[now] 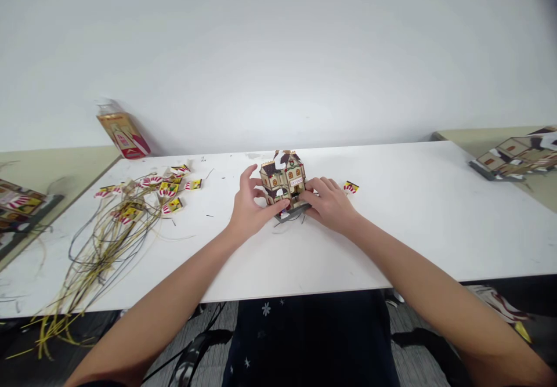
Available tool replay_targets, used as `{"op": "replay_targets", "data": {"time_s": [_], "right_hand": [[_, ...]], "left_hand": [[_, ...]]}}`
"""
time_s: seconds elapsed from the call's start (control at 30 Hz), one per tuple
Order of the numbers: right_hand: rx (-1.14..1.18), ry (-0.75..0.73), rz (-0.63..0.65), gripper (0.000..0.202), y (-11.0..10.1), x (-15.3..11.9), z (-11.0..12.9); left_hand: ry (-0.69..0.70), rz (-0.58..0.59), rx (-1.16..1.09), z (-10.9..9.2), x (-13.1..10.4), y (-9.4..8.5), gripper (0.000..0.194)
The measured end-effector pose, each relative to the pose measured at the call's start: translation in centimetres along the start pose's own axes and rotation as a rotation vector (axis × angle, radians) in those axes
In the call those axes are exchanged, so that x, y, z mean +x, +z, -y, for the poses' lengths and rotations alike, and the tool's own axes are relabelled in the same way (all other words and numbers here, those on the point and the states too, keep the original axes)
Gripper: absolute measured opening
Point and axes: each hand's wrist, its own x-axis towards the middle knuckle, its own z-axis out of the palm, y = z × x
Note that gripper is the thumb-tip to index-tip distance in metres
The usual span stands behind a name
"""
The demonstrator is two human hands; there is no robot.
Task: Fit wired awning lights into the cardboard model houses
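A small model house [282,178] with cream walls, dark snowy roofs and a grey base stands slightly tilted at the middle of the white table. My left hand [255,204] grips its left side, thumb across the lower front. The fingers of my right hand [328,201] are bent against the lower right front, near the doorway; whether they pinch some small part is hidden. Thin dark wires show under the base. A small piece with a red-and-white striped awning and yellow panel [350,188] lies just right of my right hand.
On the left lies a tangle of yellow and black wires [104,253] with several striped-awning pieces [169,188]. A bottle [124,134] leans by the wall. More model houses sit on side surfaces at the far right [517,155] and far left [21,210]. The white table's [278,277] front edge is close to me.
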Motion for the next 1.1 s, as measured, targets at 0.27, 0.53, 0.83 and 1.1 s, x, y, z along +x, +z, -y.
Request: {"op": "replay_targets", "data": {"time_s": [0.27, 0.53, 0.83, 1.1], "right_hand": [[-0.061, -0.086, -0.149, 0.013, -0.2, 0.4, -0.1], [0.052, -0.114, -0.319, 0.013, -0.7, 0.4, 0.0], [0.393, -0.138, -0.237, 0.011, -0.7, 0.3, -0.2], [1.0, 0.08, 0.061, 0.008, -1.6, 0.3, -0.2]], "left_hand": [[-0.078, -0.039, -0.082, 0.3, 0.3, 0.0, 0.096], [-0.157, -0.05, -0.142, 0.3, 0.6, 0.0, 0.095], [-0.187, -0.07, -0.188, 0.4, 1.0, -0.3, 0.096], [-0.205, -0.117, -0.187, 1.1, 1.4, -0.5, 0.096]]}}
